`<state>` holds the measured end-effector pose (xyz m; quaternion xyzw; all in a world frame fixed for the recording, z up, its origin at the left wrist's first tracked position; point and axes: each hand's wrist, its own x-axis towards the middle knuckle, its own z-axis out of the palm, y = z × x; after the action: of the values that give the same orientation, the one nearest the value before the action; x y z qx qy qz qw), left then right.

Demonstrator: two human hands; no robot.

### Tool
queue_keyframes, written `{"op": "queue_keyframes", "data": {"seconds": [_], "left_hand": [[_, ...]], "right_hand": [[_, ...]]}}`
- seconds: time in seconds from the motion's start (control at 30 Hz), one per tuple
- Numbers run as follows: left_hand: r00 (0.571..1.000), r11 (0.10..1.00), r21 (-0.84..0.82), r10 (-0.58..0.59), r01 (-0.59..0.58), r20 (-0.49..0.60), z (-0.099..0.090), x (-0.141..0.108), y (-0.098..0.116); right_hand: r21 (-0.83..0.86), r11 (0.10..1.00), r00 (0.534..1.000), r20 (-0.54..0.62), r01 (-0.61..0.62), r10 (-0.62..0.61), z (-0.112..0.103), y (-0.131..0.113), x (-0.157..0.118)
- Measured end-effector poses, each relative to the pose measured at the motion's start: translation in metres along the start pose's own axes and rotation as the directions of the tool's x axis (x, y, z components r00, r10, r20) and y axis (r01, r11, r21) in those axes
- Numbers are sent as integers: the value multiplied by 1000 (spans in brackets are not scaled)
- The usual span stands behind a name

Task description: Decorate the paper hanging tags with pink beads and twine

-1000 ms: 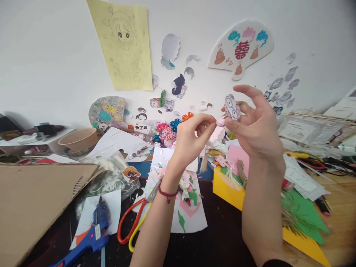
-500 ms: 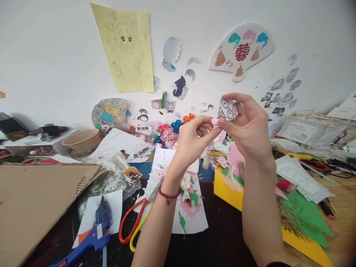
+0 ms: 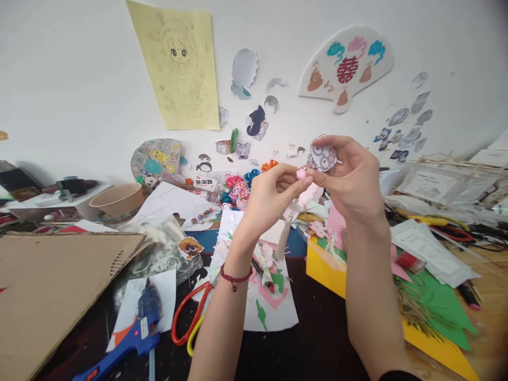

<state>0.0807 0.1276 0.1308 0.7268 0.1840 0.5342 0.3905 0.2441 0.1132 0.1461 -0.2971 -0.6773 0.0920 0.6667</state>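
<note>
My left hand (image 3: 273,193), with a dark red cord on its wrist, pinches a small pink piece (image 3: 301,173) between thumb and forefinger. Facing it, my right hand (image 3: 351,172) holds a round paper cutout (image 3: 323,154) with a drawn face in glasses, its forefinger on the top edge. The right thumb reaches to the pink piece, so the two hands nearly meet there. Pale pink shapes (image 3: 309,196) show just below the fingers, and a cream tassel (image 3: 283,238) hangs beneath; what holds it up is hidden.
Scissors (image 3: 190,312) with red and yellow handles lie beside my left forearm. A blue glue gun (image 3: 138,333) rests further left, by a cardboard sheet (image 3: 59,286). White paper (image 3: 273,312) bears pink and green scraps. Yellow card (image 3: 325,270) lies right.
Both hands have shifted slightly left with the pink piece and the cutout. The cutout has turned a little, and the tassel now shows more fully below the hands.
</note>
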Motion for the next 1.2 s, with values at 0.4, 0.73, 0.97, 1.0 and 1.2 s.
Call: {"op": "queue_keyframes", "data": {"seconds": [0.4, 0.73, 0.97, 1.0, 1.2], "left_hand": [[980, 970, -203, -100, 135, 174, -8, 4, -22], [974, 996, 79, -49, 32, 221, -10, 5, -33], [977, 984, 176, -7, -32, 215, -9, 5, -27], [977, 984, 176, -1, -38, 214, -9, 5, -25], [976, 975, 212, 24, -70, 214, -11, 3, -19]], "right_hand": [[-87, 993, 983, 156, -84, 96, -17, -7, -1], [-183, 983, 996, 92, 18, -1, -10, -16, -3], [-216, 973, 997, 32, 78, -72, -4, -17, -5], [-216, 973, 996, 27, 84, -80, -5, -17, -5], [-214, 971, 994, 0, 110, -113, -5, -17, -3]]}}
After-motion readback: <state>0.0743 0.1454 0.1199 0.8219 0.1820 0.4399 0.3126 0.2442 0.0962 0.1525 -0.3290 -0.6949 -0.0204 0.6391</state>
